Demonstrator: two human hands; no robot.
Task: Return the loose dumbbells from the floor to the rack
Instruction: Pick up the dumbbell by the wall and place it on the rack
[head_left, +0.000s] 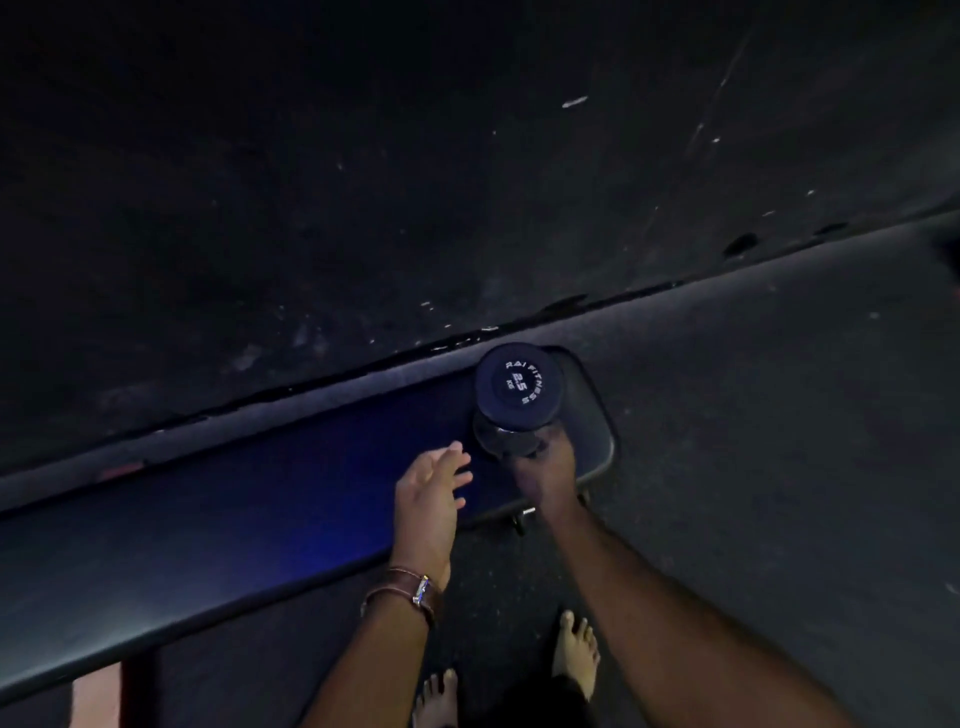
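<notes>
Dim dark flooring (753, 415) surrounds the rack shelf (208, 545); my right hand (545, 475) is clamped around the dumbbell (517, 387), my left hand (428, 491) spread apart beside it.

Black dumbbell (517, 387) with white lettering; dark blue padded bench (234, 519); brown wristband (402, 590).

Both forearms bare, no sleeves in view. L wrist: brown strap bracelet (397, 592), thin, looped more than once, w/ small metallic clasp. L hand (429, 493) and R hand (545, 475): no gloves, no rings seen. Feet (574, 652) bare, no shoes/socks
</notes>
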